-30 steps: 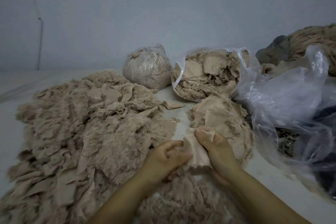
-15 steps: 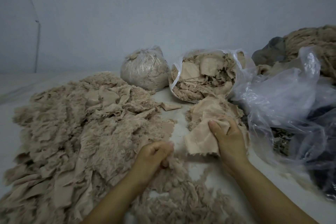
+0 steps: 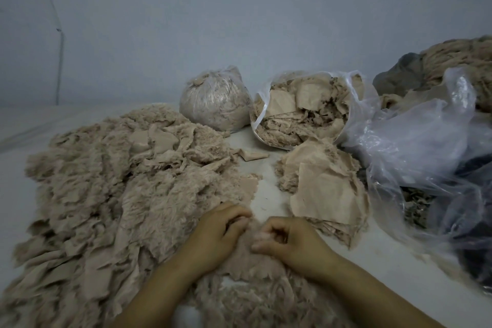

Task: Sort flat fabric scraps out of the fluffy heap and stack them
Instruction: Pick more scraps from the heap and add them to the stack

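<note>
A wide fluffy beige heap [image 3: 119, 181] covers the left of the white surface. A stack of flat beige scraps [image 3: 327, 192] lies to the right of centre, with a ribbed flat piece on top. My left hand [image 3: 218, 237] and my right hand [image 3: 290, 242] sit side by side in front of the stack. Both have curled fingers and grip a fluffy scrap [image 3: 247, 258] at the near edge of the heap. The fingertips are partly hidden in the pile.
An open plastic bag of mixed scraps [image 3: 300, 112] and a tied bag of fluff [image 3: 215, 101] stand at the back. Loose clear plastic bags [image 3: 415, 146] crowd the right side. A small flat scrap [image 3: 250, 156] lies alone between heap and bags.
My right hand has let go of the flat ribbed scrap, which now lies on the stack. It has moved back left beside my left hand onto the fluffy scrap.
</note>
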